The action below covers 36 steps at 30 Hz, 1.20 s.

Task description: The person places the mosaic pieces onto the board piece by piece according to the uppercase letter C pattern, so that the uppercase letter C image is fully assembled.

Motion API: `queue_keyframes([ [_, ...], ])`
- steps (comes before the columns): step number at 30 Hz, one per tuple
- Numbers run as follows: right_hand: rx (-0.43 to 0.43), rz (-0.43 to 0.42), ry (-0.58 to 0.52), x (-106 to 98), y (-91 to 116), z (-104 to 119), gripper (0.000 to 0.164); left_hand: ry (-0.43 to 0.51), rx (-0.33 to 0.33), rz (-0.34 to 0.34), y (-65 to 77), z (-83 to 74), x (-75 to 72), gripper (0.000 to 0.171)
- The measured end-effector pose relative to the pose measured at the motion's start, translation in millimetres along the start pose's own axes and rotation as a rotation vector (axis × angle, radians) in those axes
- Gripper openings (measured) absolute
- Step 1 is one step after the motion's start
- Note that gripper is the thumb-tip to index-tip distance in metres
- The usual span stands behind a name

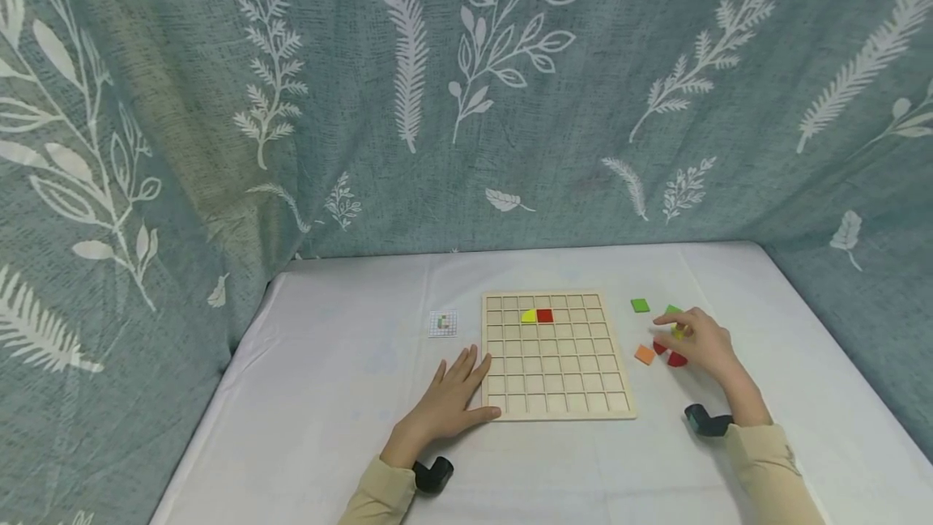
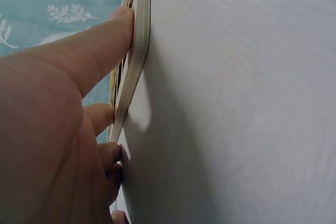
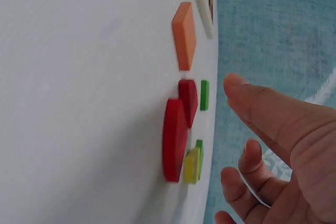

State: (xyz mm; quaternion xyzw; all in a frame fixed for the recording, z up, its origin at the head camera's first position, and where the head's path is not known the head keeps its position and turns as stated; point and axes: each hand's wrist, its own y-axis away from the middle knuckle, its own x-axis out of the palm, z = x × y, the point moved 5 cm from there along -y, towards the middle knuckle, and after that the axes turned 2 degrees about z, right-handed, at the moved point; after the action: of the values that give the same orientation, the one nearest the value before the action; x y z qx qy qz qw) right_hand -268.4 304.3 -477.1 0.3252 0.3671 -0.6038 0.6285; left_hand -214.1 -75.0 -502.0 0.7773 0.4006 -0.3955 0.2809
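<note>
A wooden grid board (image 1: pixel 632 403) lies on the table, with a yellow quarter-round tile (image 1: pixel 529 317) and a red square tile (image 1: pixel 544 315) side by side in an upper row. My left hand (image 1: pixel 446 407) rests flat at the board's left edge, its thumb over the front corner and its fingers spread. Above the loose tiles hovers my right hand (image 1: pixel 701 344), thumb and index finger apart, nothing between them. Below it in the right wrist view are two red curved tiles (image 3: pixel 174 140), a yellow tile (image 3: pixel 192 165), an orange square tile (image 3: pixel 184 36) and green tiles (image 3: pixel 205 95).
Left of the board lies a small printed card (image 1: pixel 443 323) with a coloured pattern on a grid. A leaf-patterned curtain (image 1: pixel 466 185) hangs behind the white-covered table (image 1: pixel 321 363). Black cameras (image 1: pixel 433 475) are strapped at both wrists.
</note>
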Motion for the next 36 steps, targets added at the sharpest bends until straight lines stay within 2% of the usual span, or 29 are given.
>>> queue_keyframes([
  [12, 0.063, -0.006, 0.016, -2.0, 4.7, -13.5, 0.035, 0.000, 0.009, -0.005, 0.6, -1.7, -3.1, 0.079],
  [23, 0.101, -0.048, 0.030, -6.4, 5.9, -25.1, 0.038, 0.001, 0.006, -0.001, 0.7, -1.1, -1.6, 0.079],
  [30, 0.158, -0.028, 0.061, -7.4, 5.5, -29.2, 0.047, 0.002, 0.007, 0.003, 0.5, -0.8, -1.0, 0.079],
  [36, 0.176, -0.002, 0.056, -5.7, 5.7, -32.3, 0.045, 0.003, 0.005, 0.005, 0.9, -0.1, -0.5, 0.079],
])
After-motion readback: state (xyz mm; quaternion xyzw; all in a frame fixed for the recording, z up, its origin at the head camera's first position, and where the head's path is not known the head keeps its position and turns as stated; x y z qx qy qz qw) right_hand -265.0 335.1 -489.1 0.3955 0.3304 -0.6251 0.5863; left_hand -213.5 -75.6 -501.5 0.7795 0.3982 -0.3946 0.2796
